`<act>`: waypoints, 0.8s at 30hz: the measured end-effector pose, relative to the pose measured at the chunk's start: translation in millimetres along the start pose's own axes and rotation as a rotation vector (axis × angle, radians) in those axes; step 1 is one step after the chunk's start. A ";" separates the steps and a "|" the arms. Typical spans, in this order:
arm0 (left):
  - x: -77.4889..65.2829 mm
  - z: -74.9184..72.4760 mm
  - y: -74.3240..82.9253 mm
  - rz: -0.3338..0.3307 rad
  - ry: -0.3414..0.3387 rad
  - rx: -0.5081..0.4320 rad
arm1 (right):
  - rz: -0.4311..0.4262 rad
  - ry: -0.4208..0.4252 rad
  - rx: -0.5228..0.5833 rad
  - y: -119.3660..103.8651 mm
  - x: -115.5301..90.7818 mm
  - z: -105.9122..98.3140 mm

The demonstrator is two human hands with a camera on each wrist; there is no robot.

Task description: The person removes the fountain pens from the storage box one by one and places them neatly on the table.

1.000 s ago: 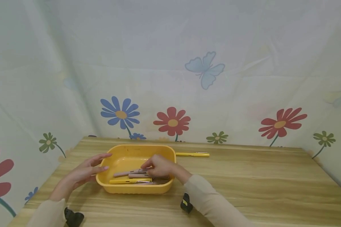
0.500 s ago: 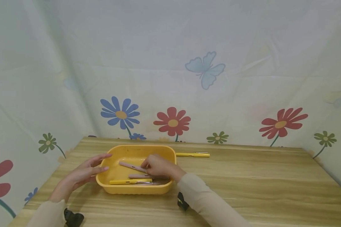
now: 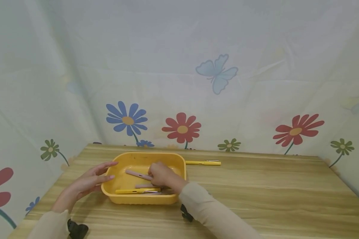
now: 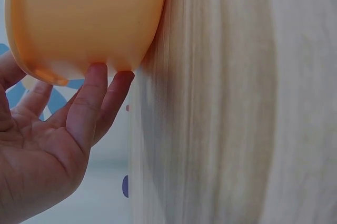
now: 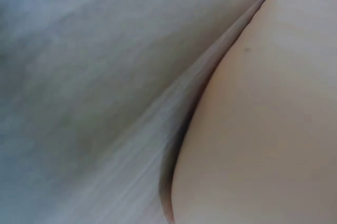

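Note:
A yellow plastic basin [image 3: 145, 199] stands on the wooden table with several pens in it. My left hand [image 3: 89, 181] holds its left rim, thumb and index finger over the edge. In the left wrist view, other fingers [image 4: 89, 100] touch the outer wall. My right hand [image 3: 163, 175] is inside the basin, fingers curled at the right end of a slanted pale pink pen [image 3: 137, 174]; the fingertips and that pen end are hidden. A second pale pink pen [image 3: 143, 186] lies nearer, partly covered by the hand. A yellow pen [image 3: 134, 191] lies along the near wall.
Another yellow pen [image 3: 204, 163] lies on the table [image 3: 272, 192] beyond the basin's right side. A flower-printed cloth [image 3: 245, 109] hangs behind the table and along its sides. The right wrist view holds only sleeve [image 5: 105, 76] and forearm skin [image 5: 263, 118].
The slanted pink pen has turned, its left end swinging toward the back of the basin. My right hand has shifted slightly, its forearm moving left. The left hand has stayed on the rim.

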State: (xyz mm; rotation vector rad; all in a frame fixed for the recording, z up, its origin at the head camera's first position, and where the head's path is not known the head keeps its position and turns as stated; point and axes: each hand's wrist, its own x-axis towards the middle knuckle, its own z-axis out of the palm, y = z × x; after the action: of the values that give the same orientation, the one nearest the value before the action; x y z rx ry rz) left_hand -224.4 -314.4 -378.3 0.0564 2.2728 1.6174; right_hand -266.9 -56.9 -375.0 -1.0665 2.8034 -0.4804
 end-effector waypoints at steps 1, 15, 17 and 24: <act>-0.2 0.0 0.3 0.002 0.000 -0.001 | 0.017 -0.001 -0.004 -1.0 -0.2 0.1; -0.2 0.7 2.4 0.021 -0.012 -0.005 | 0.057 0.009 0.082 4.7 -2.9 -1.7; -1.0 0.4 2.3 0.022 -0.011 -0.003 | 0.032 0.006 0.072 5.9 -3.4 -2.4; -3.0 0.9 4.3 0.019 -0.007 -0.001 | -0.003 0.007 0.116 5.8 -8.6 -10.5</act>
State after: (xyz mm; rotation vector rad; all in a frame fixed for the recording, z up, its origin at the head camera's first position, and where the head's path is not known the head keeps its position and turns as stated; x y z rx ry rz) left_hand -222.1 -312.7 -373.8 0.0835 2.2725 1.6253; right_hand -266.3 -44.4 -367.1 -1.0474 2.7421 -0.6394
